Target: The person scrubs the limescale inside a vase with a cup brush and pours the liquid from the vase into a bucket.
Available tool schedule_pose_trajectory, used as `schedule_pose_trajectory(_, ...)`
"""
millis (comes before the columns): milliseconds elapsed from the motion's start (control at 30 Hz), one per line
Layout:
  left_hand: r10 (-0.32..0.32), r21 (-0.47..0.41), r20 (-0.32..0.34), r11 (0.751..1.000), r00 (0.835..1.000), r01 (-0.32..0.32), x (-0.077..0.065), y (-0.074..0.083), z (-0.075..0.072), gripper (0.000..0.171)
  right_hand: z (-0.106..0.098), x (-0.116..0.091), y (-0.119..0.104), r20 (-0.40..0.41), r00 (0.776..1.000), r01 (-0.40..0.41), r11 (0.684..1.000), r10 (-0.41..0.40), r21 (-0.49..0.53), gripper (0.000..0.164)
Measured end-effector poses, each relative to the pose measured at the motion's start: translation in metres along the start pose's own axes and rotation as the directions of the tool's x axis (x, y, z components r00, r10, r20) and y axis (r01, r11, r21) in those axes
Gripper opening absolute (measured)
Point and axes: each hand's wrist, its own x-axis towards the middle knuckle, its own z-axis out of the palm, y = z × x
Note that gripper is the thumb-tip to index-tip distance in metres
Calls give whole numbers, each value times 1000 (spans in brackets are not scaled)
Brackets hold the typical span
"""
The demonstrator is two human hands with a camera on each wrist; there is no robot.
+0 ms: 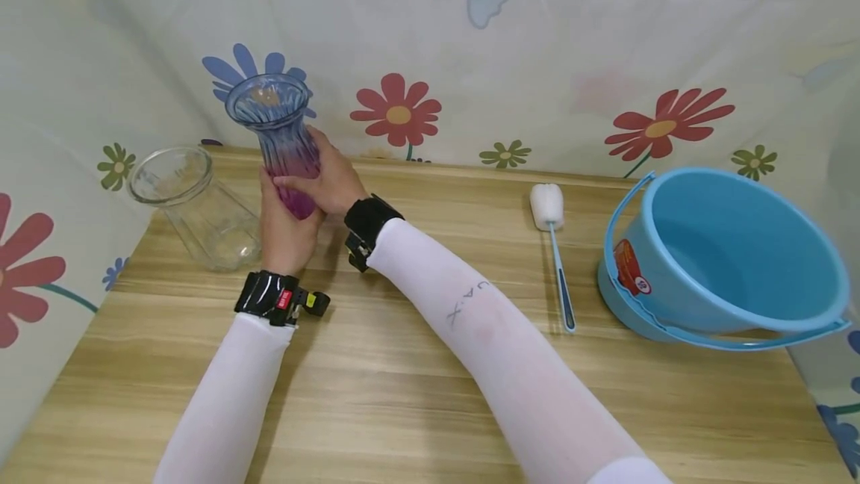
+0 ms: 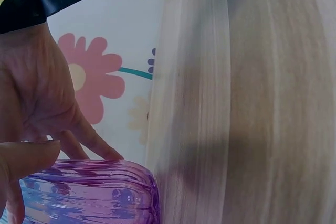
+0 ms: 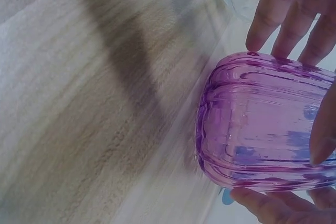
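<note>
A ribbed glass vase, blue at its flared mouth and pink-purple toward the base, leans slightly in both hands at the back left of the table. My left hand grips its lower left side. From the right, my right hand holds the body, its thumb across the front. The purple base fills much of the right wrist view, with fingers on opposite sides of it. Just left of my left hand stands a clear glass jar with a wide rim.
A bottle brush with a white sponge head lies right of centre on the wooden table. At the right stands a light blue bucket, its handle hanging down in front. A flower-printed curtain rises behind the table's back edge.
</note>
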Motion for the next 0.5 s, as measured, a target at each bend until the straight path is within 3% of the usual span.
schedule_pose_trajectory(267, -3, 10, -26, 1000, 1000, 3, -3, 11, 0, 108, -15, -9, 3, 43, 999, 16, 1000, -17, 19, 115)
schedule_pose_trajectory(500, -35, 4, -59, 999, 998, 35, -10, 31, -4, 115, -35, -31, 10, 49, 998, -33, 996, 29, 85, 91)
